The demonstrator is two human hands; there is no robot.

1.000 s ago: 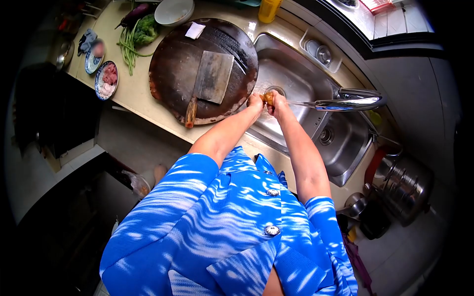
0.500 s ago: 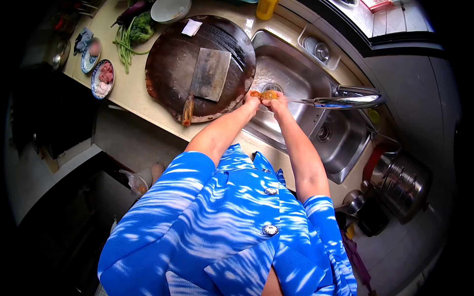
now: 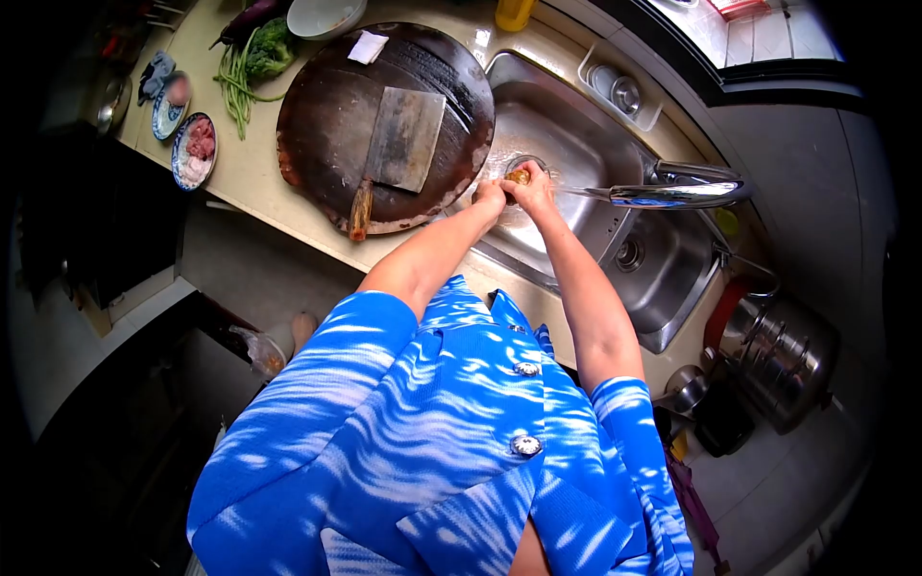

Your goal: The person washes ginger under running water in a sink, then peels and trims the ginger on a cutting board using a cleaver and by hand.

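Over the left basin of the steel sink [image 3: 567,125], both hands are together at a lumpy yellow-brown piece of food [image 3: 519,177], whose exact kind I cannot make out. My right hand [image 3: 534,192] is closed around it, covering most of it. My left hand [image 3: 490,195] is closed too, its fingers meeting the right hand at the piece's left end; what lies inside them is hidden. A chrome tap [image 3: 672,196] reaches toward the hands from the right. Left of the sink, a cleaver [image 3: 408,139] lies on a round dark chopping board [image 3: 327,125], its wooden handle toward me.
A folded white cloth or paper [image 3: 367,47] rests on the board. Green vegetables [image 3: 269,53], a white bowl [image 3: 325,14] and a plate of raw meat [image 3: 197,154] stand left of it. A dish rack [image 3: 619,91] sits behind the sink; a steel pot [image 3: 783,355] stands at right.
My hands have turned and drawn closer together around the yellow-brown piece, so less of it shows. The right hand has shifted slightly left. The whole view has moved a little.
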